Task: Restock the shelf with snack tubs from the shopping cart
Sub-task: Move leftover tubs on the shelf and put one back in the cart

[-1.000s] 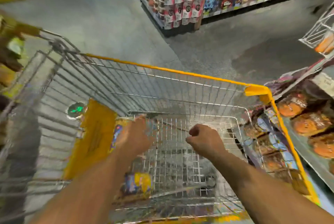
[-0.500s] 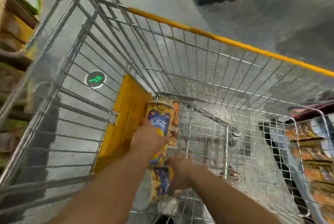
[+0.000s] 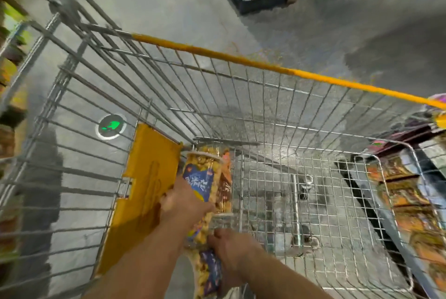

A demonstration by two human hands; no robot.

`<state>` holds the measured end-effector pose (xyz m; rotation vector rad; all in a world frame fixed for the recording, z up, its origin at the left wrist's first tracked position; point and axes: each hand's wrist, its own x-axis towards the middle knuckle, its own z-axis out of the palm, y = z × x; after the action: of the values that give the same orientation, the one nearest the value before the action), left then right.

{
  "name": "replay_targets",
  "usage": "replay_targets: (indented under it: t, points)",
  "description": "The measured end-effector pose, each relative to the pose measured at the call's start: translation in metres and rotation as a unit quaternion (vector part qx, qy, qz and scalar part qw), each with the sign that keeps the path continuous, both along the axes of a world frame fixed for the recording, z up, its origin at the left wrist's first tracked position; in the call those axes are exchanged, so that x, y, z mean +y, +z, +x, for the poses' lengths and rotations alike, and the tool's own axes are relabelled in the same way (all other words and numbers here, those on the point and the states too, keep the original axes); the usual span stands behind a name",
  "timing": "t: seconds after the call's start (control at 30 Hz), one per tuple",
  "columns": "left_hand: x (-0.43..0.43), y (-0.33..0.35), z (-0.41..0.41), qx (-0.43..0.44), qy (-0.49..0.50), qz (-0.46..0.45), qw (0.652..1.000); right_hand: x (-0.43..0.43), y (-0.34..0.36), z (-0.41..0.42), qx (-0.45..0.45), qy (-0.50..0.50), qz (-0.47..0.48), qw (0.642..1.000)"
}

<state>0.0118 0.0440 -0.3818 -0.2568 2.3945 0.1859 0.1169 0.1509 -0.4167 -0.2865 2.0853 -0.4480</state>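
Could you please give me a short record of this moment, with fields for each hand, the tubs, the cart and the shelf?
left hand: grips the upper tub around its lower half
right hand: fingers curled on the lower tub
upper tub: blue label, popcorn-like contents, inside the cart
third tub: brown label, right beside the upper tub, unheld
cart: wire basket with yellow rim; yellow panel against its left side
shelf: right of the cart, stocked with orange packs
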Motion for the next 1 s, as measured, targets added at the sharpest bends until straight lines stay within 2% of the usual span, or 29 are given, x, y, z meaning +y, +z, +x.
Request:
replay_targets:
  t: [0.23,0.33,0.5,0.67,0.77,0.9,1.0]
  points:
    - [0.000,0.025,-0.006,-0.014,0.050,0.063,0.997,0.007,0.006,0.007,-0.029,-0.059,-0.015,0.998]
    - [-0.003,0.036,-0.008,-0.015,0.052,0.056,0.997,0.000,0.013,0.004,-0.032,-0.076,0.005,0.997]
    - [0.012,0.075,-0.007,0.021,0.026,0.118,0.992,0.009,0.042,0.016,-0.030,-0.149,-0.049,0.987]
    - [0.059,0.120,-0.004,0.076,0.007,0.202,0.976,0.072,0.105,0.037,-0.001,-0.262,-0.056,0.963]
    - [0.104,0.165,0.005,0.070,-0.017,0.250,0.966,0.125,0.142,0.060,0.036,-0.301,-0.013,0.953]
    - [0.168,0.206,0.029,0.052,-0.053,0.309,0.948,0.189,0.199,0.107,0.081,-0.273,0.050,0.957]
    - [0.215,0.237,0.055,0.029,-0.066,0.347,0.935,0.225,0.233,0.144,0.095,-0.310,0.065,0.944]
